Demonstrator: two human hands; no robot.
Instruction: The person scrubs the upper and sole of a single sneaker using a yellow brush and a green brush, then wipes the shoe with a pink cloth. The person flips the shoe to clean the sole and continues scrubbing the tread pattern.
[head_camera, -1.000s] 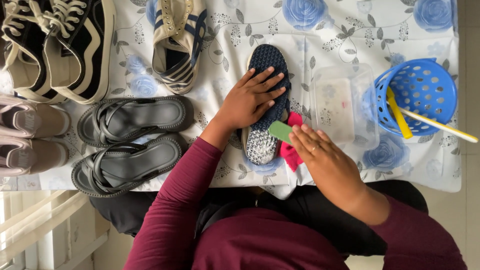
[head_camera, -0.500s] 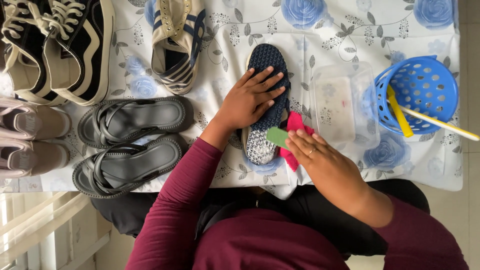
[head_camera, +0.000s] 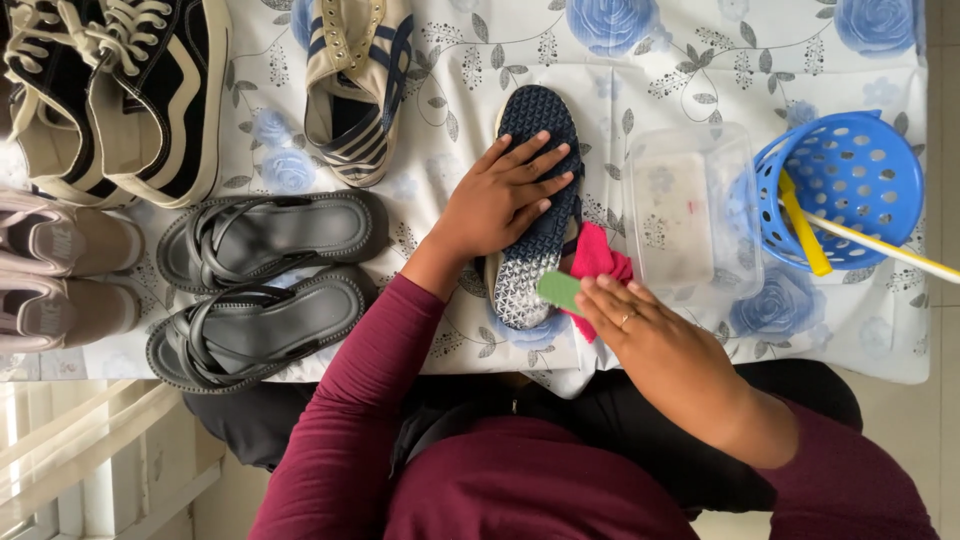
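Here the left hand (head_camera: 500, 200) lies flat on the dark blue sandal (head_camera: 538, 205), which rests sole-up in the middle of the flower-printed counter (head_camera: 700, 40), its fingers spread wide and pressing down rather than curled around anything. The right hand (head_camera: 650, 335), at about five o'clock from the sandal, has its fingers closed on a small green scrub pad (head_camera: 558, 290) touching the pale, worn heel end; a pink cloth (head_camera: 597, 258) lies just beside it. Scrubbing well likely means keeping the flat hand's weight steady so the sandal cannot slide, and working the pad in short strokes along the tread grooves. The clear plastic tub (head_camera: 690, 210) sits at three o'clock, the blue basket (head_camera: 850, 180) beyond it.
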